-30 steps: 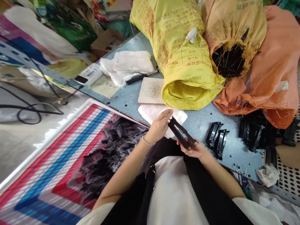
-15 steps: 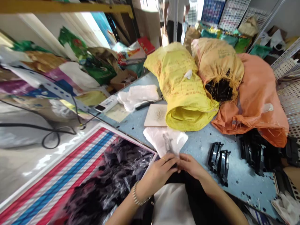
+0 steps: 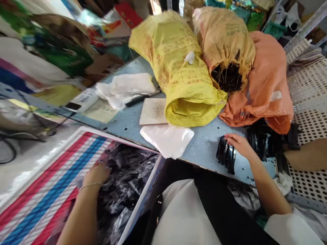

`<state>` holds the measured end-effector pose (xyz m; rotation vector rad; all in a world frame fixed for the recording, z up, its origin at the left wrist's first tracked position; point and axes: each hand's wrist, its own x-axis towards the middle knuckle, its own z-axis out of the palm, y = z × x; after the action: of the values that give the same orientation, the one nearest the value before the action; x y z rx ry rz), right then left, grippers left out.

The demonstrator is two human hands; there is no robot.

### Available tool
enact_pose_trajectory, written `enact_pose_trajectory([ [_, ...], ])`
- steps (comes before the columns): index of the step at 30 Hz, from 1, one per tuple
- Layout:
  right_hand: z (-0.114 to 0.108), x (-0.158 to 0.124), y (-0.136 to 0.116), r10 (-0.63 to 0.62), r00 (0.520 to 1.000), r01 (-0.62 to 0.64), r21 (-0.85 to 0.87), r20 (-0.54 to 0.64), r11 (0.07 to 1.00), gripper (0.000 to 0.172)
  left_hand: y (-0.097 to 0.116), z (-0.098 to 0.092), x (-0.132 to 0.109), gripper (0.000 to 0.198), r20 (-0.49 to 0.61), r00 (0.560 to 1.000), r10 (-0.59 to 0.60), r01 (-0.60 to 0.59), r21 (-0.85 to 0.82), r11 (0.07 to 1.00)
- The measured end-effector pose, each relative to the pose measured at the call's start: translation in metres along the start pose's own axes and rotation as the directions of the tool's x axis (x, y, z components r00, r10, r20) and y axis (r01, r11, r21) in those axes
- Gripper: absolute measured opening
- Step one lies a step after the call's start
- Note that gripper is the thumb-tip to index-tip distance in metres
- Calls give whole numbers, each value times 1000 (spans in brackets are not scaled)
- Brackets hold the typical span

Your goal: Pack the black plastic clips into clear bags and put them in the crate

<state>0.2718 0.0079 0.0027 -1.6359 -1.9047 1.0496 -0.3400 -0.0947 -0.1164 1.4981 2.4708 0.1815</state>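
The black parts point(image 3: 226, 157) lie side by side on the surface point(image 3: 201, 149), long axes running roughly away from the body. The right hand point(image 3: 239, 144) is much nearer, reaching in from their right, its fingertips at their far ends; whether it grips one, I cannot tell. The left hand point(image 3: 97, 174), well apart leftward, is at the crate point(image 3: 55, 194) beside bagged pieces point(image 3: 127, 183); blur hides its grasp.

It is fairly bright, with white shiny patches on the floor point(image 3: 57, 143) at left and small glints on the crinkly plastic point(image 3: 126, 194). The left hand point(image 3: 97, 173) and the far left side look smeary, and the edges look stretched
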Motion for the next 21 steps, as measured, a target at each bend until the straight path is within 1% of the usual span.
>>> enact_pose_trajectory([
  [1,-10,1,2,-66,998,65,-159,-2,985,33,18,1,0,10,-30,1000,5,-6,-15,1000],
  [2,-17,2,2,-128,991,132,-322,34,938,34,40,1,-3,15,-77,997,25,-29,-45,999],
  [3,-21,4,2,-169,981,196,-468,99,862,38,68,0,-8,20,-134,989,63,-76,-91,993],
  [4,-22,6,1,-187,966,257,-584,178,770,43,98,0,-15,22,-196,972,127,-156,-144,977],
  [5,-21,9,1,-189,950,310,-668,250,677,47,131,-1,-24,21,-231,948,220,-266,-193,945],
  [6,-18,13,0,-187,934,356,-725,306,590,50,163,0,-33,18,-234,915,330,-384,-242,891],
  [8,-9,24,0,-203,907,421,-785,369,454,52,221,6,-48,15,-211,807,551,-590,-295,751],
  [9,-6,31,1,-219,894,448,-793,391,412,52,243,11,-52,14,-209,766,608,-643,-280,713],
  [10,-3,37,2,-234,876,482,-786,421,387,51,260,16,-53,12,-194,746,637,-665,-264,698],
  [11,-2,43,3,-247,855,518,-767,455,380,50,271,21,-51,12,-178,740,649,-671,-255,696],
  [12,-1,49,3,-255,834,552,-737,490,389,47,276,24,-48,14,-160,746,646,-663,-264,701],
  [13,-2,53,2,-261,816,578,-704,516,413,43,277,27,-42,18,-142,758,637,-646,-301,701],
  [14,-3,56,1,-266,809,585,-673,524,453,39,274,28,-36,22,-124,768,629,-625,-361,692],
  [15,-3,58,-1,-270,816,571,-644,511,509,35,269,27,-30,24,-102,777,622,-597,-434,674],
  [16,-2,58,-4,-269,837,535,-610,476,585,30,263,26,-24,23,-75,786,613,-559,-509,655],
  [17,1,58,-7,-261,866,478,-555,426,681,27,258,23,-20,21,-42,801,597,-509,-574,641],
  [18,7,57,-12,-244,896,406,-461,371,789,26,253,20,-17,18,-9,823,568,-449,-623,640],
  [19,15,55,-17,-219,924,319,-316,313,894,27,250,17,-14,18,22,848,530,-389,-654,649],
  [20,27,53,-23,-182,947,220,-121,265,968,29,249,14,-13,21,46,870,491,-335,-674,658],
  [21,41,51,-30,-139,962,117,105,235,988,33,249,11,-12,25,63,885,462,-297,-688,663],
])
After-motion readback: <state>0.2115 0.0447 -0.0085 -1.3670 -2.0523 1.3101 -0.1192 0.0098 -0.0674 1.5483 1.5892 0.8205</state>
